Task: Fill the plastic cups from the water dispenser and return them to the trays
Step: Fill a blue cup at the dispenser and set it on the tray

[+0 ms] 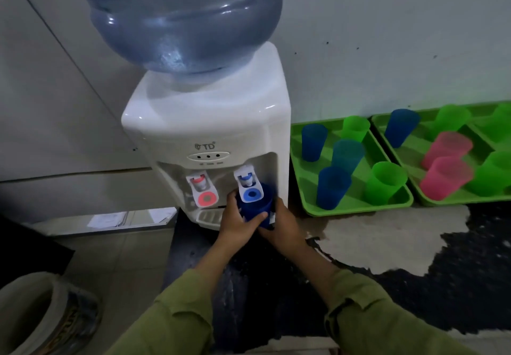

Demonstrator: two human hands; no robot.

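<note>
Your left hand (237, 224) and right hand (286, 227) both wrap their fingers (231, 198) round the dark blue plastic cup (264, 213). They hold it under the blue-buttoned tap lever (251, 190), apparently to steady it for filling. The white water dispenser (210, 122) reads "TD". More cups wait in two green plastic trays (356, 211) on the bench (387, 238).

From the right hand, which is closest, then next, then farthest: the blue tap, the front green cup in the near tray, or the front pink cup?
1. Blue tap, just above the right hand.
2. Front green cup, near tray, to the right.
3. Front pink cup, second tray, farthest right.
</note>
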